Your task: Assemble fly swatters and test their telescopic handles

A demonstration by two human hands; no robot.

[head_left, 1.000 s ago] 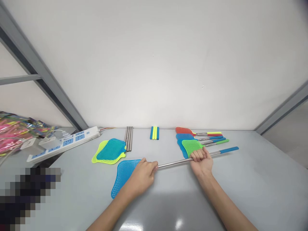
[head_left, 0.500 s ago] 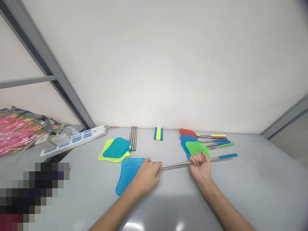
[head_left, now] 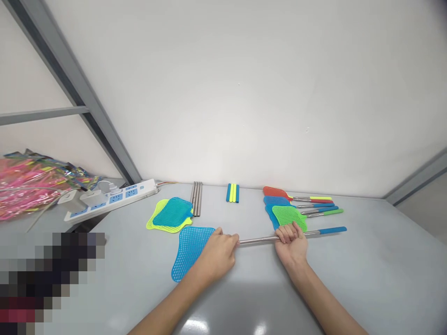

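Note:
A fly swatter lies across the grey table: blue mesh head, telescopic metal rod and blue grip. My left hand is closed where the head meets the rod. My right hand is closed in a fist round the rod farther right. The rod between my hands looks short.
Loose yellow and teal mesh heads, bare metal rods and coloured grips lie by the wall. Several finished swatters are stacked at the back right. A power strip and pink packets lie at the left.
The visible rod between my hands has grown shorter and the blue grip end has drawn in a little. The view has shifted slightly.

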